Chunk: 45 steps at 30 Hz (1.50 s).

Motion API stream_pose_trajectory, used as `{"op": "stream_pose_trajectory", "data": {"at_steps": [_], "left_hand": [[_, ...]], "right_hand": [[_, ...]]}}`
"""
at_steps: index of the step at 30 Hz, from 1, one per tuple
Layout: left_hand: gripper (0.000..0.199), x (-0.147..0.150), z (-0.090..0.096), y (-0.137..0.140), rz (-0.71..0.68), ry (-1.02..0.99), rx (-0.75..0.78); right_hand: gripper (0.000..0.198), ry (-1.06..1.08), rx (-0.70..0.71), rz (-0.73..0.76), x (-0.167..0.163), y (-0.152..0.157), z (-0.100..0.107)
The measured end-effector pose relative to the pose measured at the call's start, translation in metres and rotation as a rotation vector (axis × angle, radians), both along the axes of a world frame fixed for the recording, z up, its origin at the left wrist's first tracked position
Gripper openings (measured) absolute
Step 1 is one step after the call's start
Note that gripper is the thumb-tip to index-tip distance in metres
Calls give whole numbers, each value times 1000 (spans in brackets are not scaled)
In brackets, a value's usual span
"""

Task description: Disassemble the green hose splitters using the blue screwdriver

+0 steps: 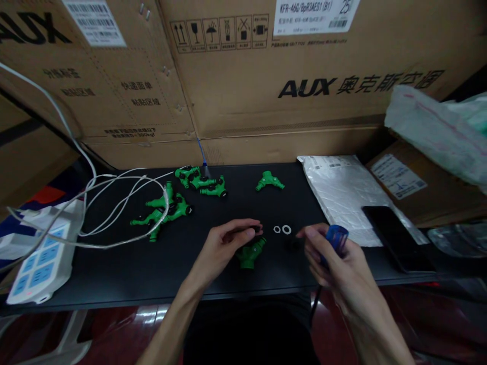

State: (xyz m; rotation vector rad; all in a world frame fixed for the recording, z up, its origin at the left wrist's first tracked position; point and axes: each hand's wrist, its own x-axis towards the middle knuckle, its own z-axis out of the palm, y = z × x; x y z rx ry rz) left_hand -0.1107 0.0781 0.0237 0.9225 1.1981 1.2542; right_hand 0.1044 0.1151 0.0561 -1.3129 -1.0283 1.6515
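Note:
My left hand (234, 237) is closed in a pinch, thumb against fingertips; whatever small dark thing may be between them is too unclear to name. Just below those fingers is a green Y-shaped hose fitting (249, 256), partly covered by the hand. In my right hand (331, 258) I grip a screwdriver by its clear blue handle (337, 237); its shaft does not show clearly. Between the hands lie a thin white ring (277, 229) and a thicker white washer (286, 229). A small black part (292, 244) sits near my right fingertips.
Several green fittings with black parts (167, 210) lie left, beside white cables (125, 203) and a power strip (47, 258). Another green fitting (269, 180) lies farther back. A white mailer (338, 192) and phone (395, 238) are right. Large cartons (236, 101) stand behind the black table.

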Motion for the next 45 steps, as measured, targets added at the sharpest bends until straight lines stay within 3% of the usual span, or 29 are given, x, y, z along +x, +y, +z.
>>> {"op": "stream_pose_trajectory", "data": {"at_steps": [4,8,12,16,20,32,39,45], "left_hand": [[24,-7,5,0,26,244,78],[17,-30,-3,-15,293,620,258],[18,-52,-25,-43,423,651,162],[20,-59,-40,-66,347,740,52],[21,-57,-37,-72,239,856,99],[23,-52,-46,-80,302,908,200],[26,-51,-34,-79,352,769,143],[27,-47,-39,-76,356,622,151]], "right_hand": [[50,-6,-43,121,-10,-1,-11],[52,-34,-71,161,-10,-7,-23],[52,-70,-94,171,-3,-15,-34],[54,-102,-109,173,3,-20,-43],[57,-124,-108,174,4,-22,-45],[57,-149,-92,165,1,-23,-41],[51,-9,-137,96,-4,-23,-34],[41,116,-102,87,-14,-26,-22]]}}
